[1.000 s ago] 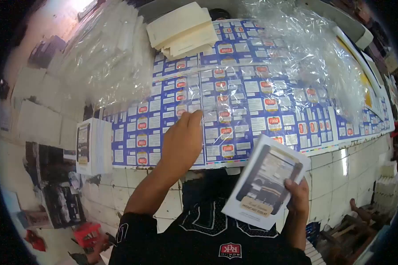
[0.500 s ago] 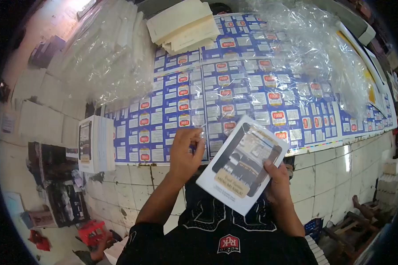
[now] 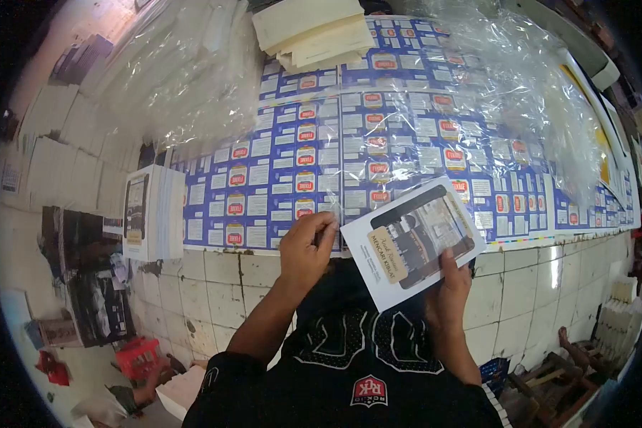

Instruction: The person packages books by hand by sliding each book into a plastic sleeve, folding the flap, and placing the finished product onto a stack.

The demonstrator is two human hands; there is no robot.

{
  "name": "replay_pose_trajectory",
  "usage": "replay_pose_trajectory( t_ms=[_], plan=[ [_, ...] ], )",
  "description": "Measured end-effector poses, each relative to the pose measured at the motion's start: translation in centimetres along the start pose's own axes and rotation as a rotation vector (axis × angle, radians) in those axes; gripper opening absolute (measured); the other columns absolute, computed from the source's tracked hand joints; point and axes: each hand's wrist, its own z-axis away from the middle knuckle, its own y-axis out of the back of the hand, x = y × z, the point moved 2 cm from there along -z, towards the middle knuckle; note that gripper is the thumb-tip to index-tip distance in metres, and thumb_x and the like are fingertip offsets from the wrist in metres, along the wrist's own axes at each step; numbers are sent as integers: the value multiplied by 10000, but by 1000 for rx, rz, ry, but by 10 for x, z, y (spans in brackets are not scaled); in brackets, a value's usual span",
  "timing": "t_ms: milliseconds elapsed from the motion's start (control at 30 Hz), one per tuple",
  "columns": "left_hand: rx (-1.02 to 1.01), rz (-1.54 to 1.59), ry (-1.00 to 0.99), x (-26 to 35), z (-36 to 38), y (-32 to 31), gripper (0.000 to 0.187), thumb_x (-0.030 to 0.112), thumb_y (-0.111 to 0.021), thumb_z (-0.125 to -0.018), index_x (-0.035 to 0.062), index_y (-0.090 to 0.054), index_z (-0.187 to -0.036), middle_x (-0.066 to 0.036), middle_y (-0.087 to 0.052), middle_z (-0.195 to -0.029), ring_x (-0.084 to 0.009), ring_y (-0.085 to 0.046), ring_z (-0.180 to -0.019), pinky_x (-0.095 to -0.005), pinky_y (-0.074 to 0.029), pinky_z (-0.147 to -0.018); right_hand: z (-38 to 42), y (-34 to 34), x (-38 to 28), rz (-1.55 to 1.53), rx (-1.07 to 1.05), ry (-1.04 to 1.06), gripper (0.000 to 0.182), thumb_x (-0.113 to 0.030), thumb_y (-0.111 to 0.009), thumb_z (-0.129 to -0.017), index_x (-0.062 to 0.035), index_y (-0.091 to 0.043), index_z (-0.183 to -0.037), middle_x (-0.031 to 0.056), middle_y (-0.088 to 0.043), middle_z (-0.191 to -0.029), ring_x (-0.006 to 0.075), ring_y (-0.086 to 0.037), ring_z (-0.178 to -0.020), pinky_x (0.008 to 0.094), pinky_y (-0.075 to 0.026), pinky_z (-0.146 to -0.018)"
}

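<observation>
My right hand (image 3: 449, 291) grips a white book (image 3: 415, 239) by its lower right edge, the thumb lying across the printed cover. The cover has a dark photo panel and a tan label reading "Mencari Kiblat". The book is tilted, held over the near edge of a table covered with blue printed sheets (image 3: 257, 207). Just left of the book is my left hand (image 3: 308, 246), its fingers curled in and pressed together. Whatever its fingertips may hold is hidden or too small to make out.
A stack of similar books (image 3: 153, 214) stands at the table's left corner. Clear plastic wrap (image 3: 185, 85) lies at the back left, and more plastic film (image 3: 528, 93) at the right. Cream paper sheets (image 3: 310, 32) are piled at the back. A red stool (image 3: 137, 357) stands on the floor.
The book has turned clockwise, and its lower end has risen. My right hand still holds it. My left hand has shifted slightly right, its fingers still curled. The view has moved slightly.
</observation>
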Motion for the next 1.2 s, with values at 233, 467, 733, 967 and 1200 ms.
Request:
replay_pose_trajectory(
  t_ms=[233, 467, 733, 967, 1200],
  plan=[
    [-52, 352, 239, 9, 8, -1, 290, 7, -623, -890, -24, -515, -1157, -111, -662, -950, -130, -634, -858, -270, -510, -729, 1, -6, -2, 4, 58, 3, 424, -159, -530, -969, -30, -365, -1337, 123, -533, -1210, 221, -571, -1063, 366, -495, -896],
    [-165, 347, 102, 14, 24, -1, 330, -4, -590, -906, -12, -444, -1202, -104, -640, -952, -148, -626, -888, -291, -507, -793, -3, -4, 3, -75, -12, 1, 440, -176, -529, -971, -39, -346, -1347, 127, -522, -1224, 224, -566, -1074, 376, -499, -900],
    [-4, 1209, 929, 13, 7, 0, 340, 214, -551, -969, 24, -454, -1233, -94, -589, -1102, -183, -609, -980, -348, -522, -845, 18, -19, 32, 84, -154, -54, 525, -255, -545, -953, -74, -324, -1394, 116, -493, -1282, 265, -505, -1182, 437, -457, -948],
    [-30, 880, 1053, -9, 41, 50, 390, 164, -583, -939, -7, -451, -1263, -102, -601, -1112, -208, -632, -940, -360, -537, -813, -21, 17, -9, 341, -380, -151, 537, -448, -426, -979, -60, -410, -1349, 169, -524, -1281, 230, -558, -1062, 376, -470, -862],
    [-155, 926, 1049, -13, 92, 43, 441, 165, -658, -889, 10, -468, -1256, -101, -604, -1119, -201, -612, -995, -369, -525, -828, -2, 6, -5, 621, -367, -306, 324, -137, -691, -880, 50, -573, -1116, 72, -682, -947, 97, -616, -831, 243, -492, -755]
  ],
)
